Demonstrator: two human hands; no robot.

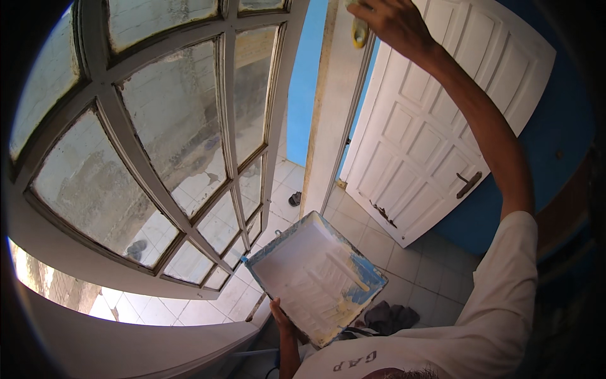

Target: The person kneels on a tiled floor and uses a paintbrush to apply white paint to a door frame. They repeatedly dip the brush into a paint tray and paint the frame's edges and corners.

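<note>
My left hand [282,317] grips the lower left rim of a paint tray [306,252], its fingers closed round the edge. The tray is tilted in front of my body, white inside, with blue and yellowish paint smears along its right side and ridges in its sloping floor. High up at the top edge, my right hand [398,25] is closed on a tool with a yellow handle [360,33]. It is held against the upper part of a white door post [328,95]. The tool's working end is out of sight.
A white-framed glazed panel [177,114] with smeared panes fills the left. Behind the post stands a white panelled door [435,120] with a metal handle [469,184]. A dark cloth [388,318] lies near me on the tiled floor [372,246]; a dark shoe [295,199] lies farther off.
</note>
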